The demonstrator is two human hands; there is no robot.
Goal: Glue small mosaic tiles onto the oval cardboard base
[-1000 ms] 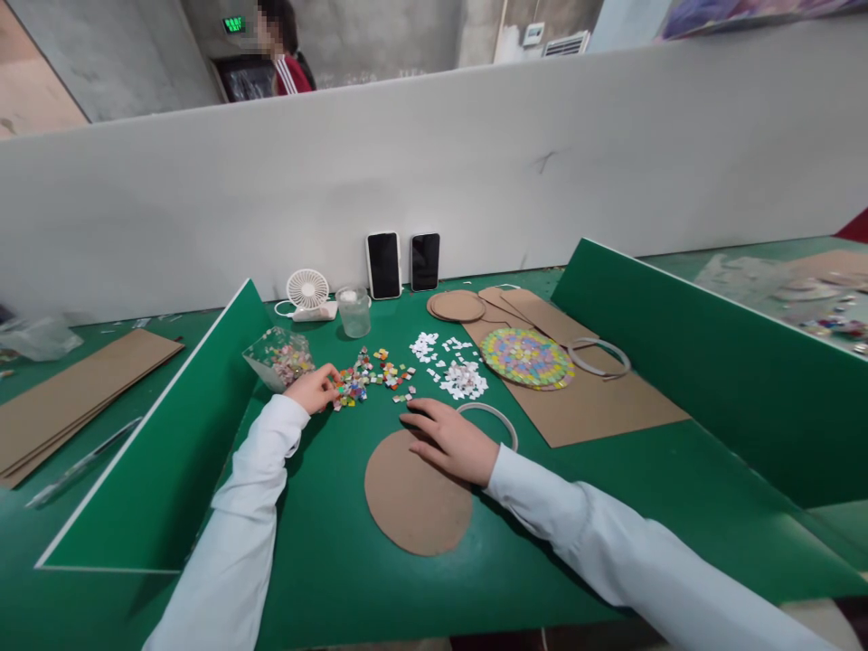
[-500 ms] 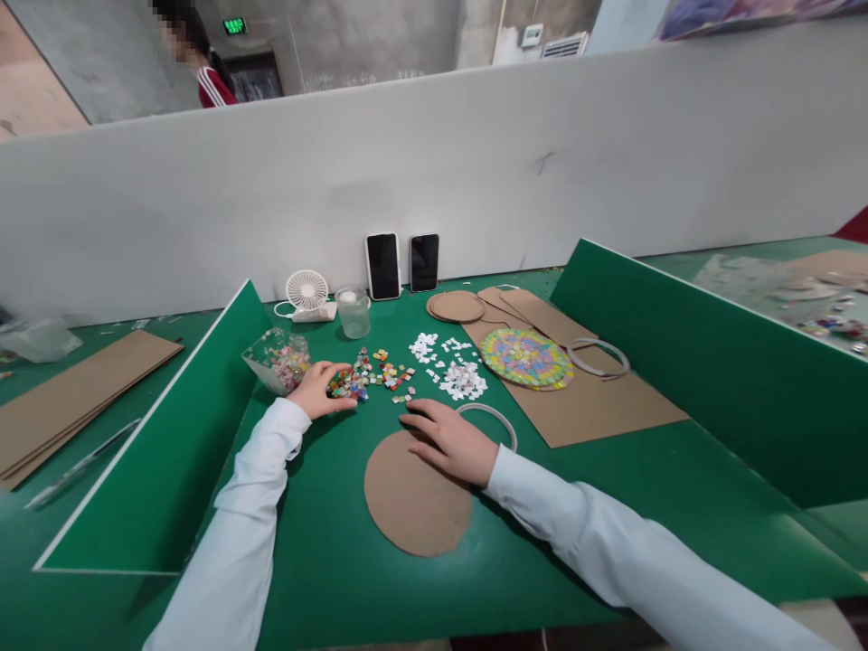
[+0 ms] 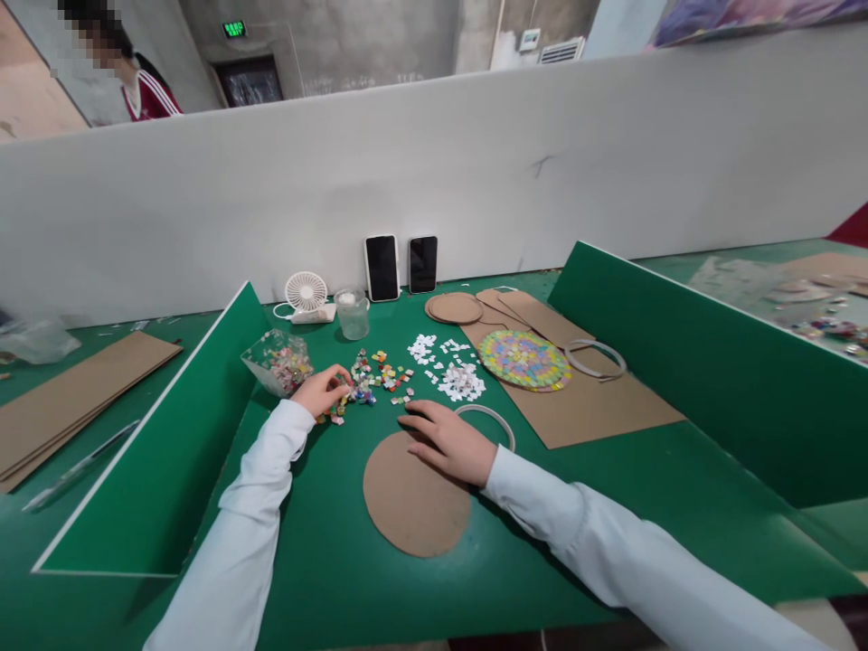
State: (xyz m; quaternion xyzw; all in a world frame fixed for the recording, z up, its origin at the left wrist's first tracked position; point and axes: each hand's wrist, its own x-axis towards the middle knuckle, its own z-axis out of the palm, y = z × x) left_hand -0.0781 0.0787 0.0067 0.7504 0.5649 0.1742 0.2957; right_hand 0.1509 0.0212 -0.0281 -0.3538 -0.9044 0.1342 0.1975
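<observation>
My left hand (image 3: 323, 392) is at the pile of small coloured mosaic tiles (image 3: 366, 387), its thumb and fingertips pressed together in a pinch. Whatever lies between those fingertips is too small to make out. Just behind that hand stands a clear plastic container (image 3: 275, 360) with more tiles in it. My right hand (image 3: 453, 443) rests palm down, fingers spread, over the upper right edge of a round cardboard disc (image 3: 413, 502). Next to it lies a pale ring (image 3: 498, 419), partly hidden by the hand. White tiles (image 3: 462, 382) are scattered beyond it.
A disc covered in coloured tiles (image 3: 525, 360) and another ring (image 3: 597, 359) lie on a cardboard sheet (image 3: 576, 420). At the back are a small fan (image 3: 306, 292), a cup (image 3: 353, 316) and two phones (image 3: 382, 268). Green boards (image 3: 155, 452) flank both sides. A person (image 3: 146, 90) is beyond the partition.
My left hand has drawn its fingers together from a wider spread, and some coloured tiles now lie nearer to me beneath it. My right hand stays put. The person beyond the partition has moved left.
</observation>
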